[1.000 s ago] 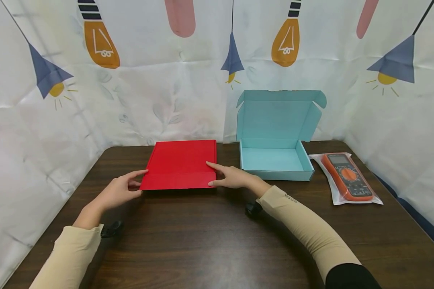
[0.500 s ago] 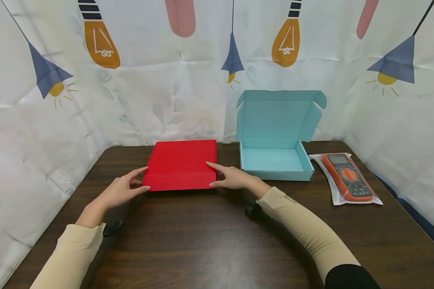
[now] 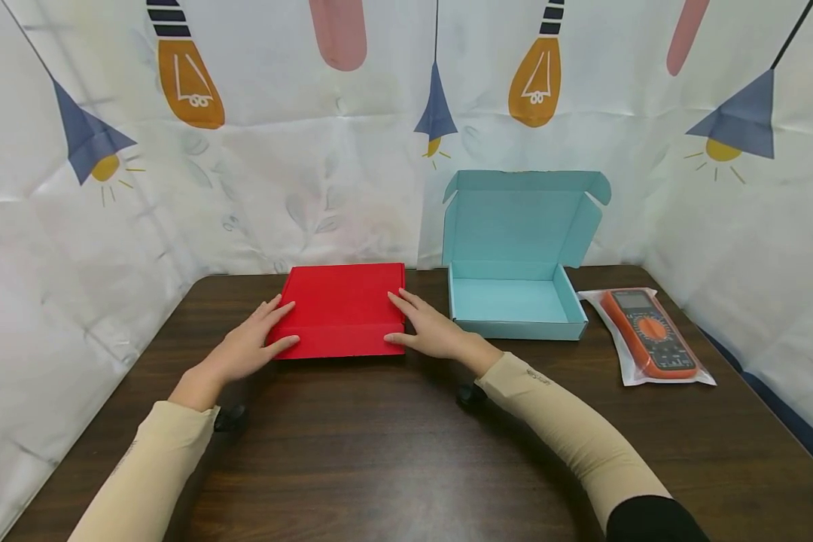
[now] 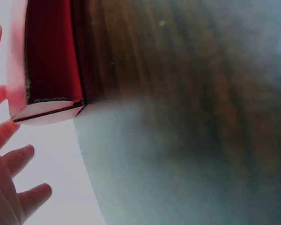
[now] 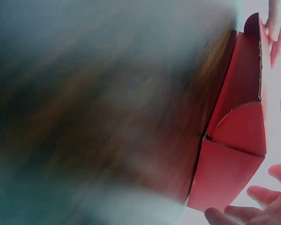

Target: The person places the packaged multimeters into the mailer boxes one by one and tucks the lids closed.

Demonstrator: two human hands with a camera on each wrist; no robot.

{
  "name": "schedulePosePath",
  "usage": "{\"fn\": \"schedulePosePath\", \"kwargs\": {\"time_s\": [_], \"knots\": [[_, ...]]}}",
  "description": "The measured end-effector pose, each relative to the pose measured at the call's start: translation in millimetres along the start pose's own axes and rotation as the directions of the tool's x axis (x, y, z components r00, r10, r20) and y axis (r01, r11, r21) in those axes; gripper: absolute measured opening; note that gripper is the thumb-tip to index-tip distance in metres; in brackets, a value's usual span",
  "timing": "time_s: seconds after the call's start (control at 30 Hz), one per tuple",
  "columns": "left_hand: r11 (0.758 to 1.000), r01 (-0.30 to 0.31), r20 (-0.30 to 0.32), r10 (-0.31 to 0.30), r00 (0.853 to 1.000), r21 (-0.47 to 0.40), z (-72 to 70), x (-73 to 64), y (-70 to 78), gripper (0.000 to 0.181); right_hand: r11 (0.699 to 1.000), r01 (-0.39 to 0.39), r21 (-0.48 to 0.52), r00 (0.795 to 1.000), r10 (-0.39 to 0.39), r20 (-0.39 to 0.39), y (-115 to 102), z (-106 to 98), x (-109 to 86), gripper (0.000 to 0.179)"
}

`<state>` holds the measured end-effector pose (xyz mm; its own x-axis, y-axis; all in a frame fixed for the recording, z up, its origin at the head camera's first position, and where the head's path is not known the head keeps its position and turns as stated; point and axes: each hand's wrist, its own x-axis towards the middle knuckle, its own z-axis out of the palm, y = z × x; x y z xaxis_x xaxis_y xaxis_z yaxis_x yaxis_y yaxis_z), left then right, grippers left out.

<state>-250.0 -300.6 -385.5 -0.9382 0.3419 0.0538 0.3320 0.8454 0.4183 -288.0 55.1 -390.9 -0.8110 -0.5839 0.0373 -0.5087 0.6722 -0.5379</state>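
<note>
A red cardboard box (image 3: 342,301) lies flat near the table's back edge, its lid down. Over its left edge spreads my left hand (image 3: 244,348), fingers apart and fairly straight. My right hand (image 3: 440,333) is at the box's right edge, fingers spread and thumb over the front right part. Both wrist views show spread fingers beside the red box (image 5: 229,171); whether every fingertip touches it I cannot tell. In the left wrist view, the box's front (image 4: 54,56) shows a gap under the lid's front edge.
Right of the red box stands a light blue cardboard box (image 3: 515,301) with its lid raised. An orange multimeter (image 3: 653,331) in a clear plastic bag lies farther right. A printed cloth (image 3: 271,173) hangs behind the dark wooden table (image 3: 352,452).
My left hand has moved right and forward, from the box's left corner to over its left edge. My right fingers have spread and lifted slightly. The red box has hardly moved.
</note>
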Motion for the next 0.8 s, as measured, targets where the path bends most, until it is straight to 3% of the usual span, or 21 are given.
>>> {"fn": "schedulePosePath", "kwargs": {"time_s": [0.17, 0.3, 0.5, 0.8], "knots": [[0.988, -0.031, 0.038, 0.026, 0.999, 0.15, 3.6, 16.7, 1.1, 0.083, 0.995, 0.085, -0.052, 0.995, -0.082, 0.058, -3.1, 1.5, 8.9, 0.089], [0.971, -0.063, 0.056, 0.051, 0.997, 0.231, 5.4, 27.9, 1.8, 0.086, 0.99, 0.097, -0.1, 0.99, -0.085, 0.111, -3.9, 2.1, 16.6, 0.09], [0.962, -0.094, 0.078, 0.077, 0.994, 0.257, 6.3, 36.5, -0.1, 0.091, 0.986, 0.079, -0.149, 0.987, -0.056, 0.15, -1.7, 1.2, 23.6, 0.095], [0.959, -0.12, 0.077, 0.103, 0.992, 0.259, 7.0, 37.9, -3.2, 0.098, 0.979, 0.107, -0.171, 0.975, -0.069, 0.212, -0.4, -1.3, 23.2, 0.108]]}}
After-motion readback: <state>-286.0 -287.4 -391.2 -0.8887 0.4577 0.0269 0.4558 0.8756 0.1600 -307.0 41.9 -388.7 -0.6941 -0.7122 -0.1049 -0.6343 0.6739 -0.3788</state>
